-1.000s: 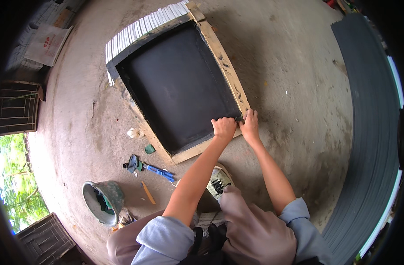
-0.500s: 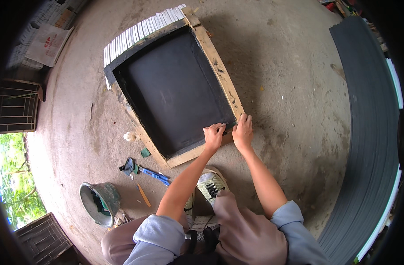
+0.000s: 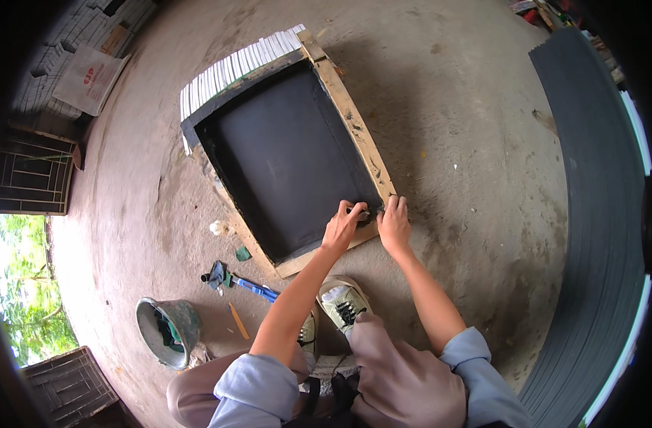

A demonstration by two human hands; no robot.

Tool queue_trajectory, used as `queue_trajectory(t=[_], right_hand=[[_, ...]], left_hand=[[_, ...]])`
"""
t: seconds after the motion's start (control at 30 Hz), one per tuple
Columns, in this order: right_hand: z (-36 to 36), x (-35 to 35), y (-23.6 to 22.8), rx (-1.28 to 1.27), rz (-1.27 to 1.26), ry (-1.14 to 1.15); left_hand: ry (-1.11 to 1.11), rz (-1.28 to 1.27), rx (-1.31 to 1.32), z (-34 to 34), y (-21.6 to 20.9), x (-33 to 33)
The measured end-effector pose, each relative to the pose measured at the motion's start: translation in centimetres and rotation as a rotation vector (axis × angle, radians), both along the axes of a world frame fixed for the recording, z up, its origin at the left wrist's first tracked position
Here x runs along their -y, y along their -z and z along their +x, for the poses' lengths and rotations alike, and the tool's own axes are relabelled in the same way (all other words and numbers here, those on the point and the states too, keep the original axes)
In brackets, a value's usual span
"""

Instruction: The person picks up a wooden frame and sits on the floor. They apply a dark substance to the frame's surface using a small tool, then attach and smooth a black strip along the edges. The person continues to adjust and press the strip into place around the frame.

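Note:
A shallow black tray-like panel (image 3: 286,160) with raised pale wooden edges lies tilted on the concrete floor in front of me. My left hand (image 3: 341,227) is bent over its near right inner corner, thumb and fingers pinched together. Something small and dark shows at those fingertips, too little of it to name. My right hand (image 3: 393,225) grips the outside of the same corner, its fingers over the wooden frame (image 3: 359,135). A row of white ridged strips (image 3: 240,65) runs along the panel's far edge.
Left of my shoes stand a grey bucket (image 3: 186,319) with dark green cloth inside, a blue-handled tool (image 3: 253,287), a yellow-orange stick (image 3: 238,321) and a green scrap (image 3: 243,254). A long stack of dark sheets (image 3: 597,207) curves along the right. A white sack (image 3: 90,80) lies far left.
My left hand has shifted slightly left and toward me along the corner, and the dark bit at its fingertips shows more. The right hand stays on the corner. The whole view has moved a little.

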State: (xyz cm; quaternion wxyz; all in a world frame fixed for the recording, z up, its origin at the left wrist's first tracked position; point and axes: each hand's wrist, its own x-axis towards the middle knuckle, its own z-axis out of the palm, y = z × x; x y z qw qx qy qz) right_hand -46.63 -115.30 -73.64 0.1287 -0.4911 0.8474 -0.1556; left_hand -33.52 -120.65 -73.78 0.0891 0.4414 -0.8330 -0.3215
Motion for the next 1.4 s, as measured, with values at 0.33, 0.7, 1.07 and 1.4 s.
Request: queue_trajectory(t=[0.33,0.7,1.07,1.4], right_hand=[[0.0,-0.5,1.2,-0.042,-0.1,-0.014],[-2.2,-0.4,3.8,0.28,-0.271,-0.019],[-1.2,1.4,0.0,0.254,0.084,0.052],[-0.6,2.2,0.6,-0.188,0.18,0.048]], left_hand=[[-0.248,-0.024,0.158,-4.4,-0.2,-1.2],[-0.125,0.159,0.354,-5.6,-1.4,1.2],[0.114,0.04,0.766,-6.7,0.3,2.4],[0.188,-0.174,-0.043,-1.2,2.7,2.2]])
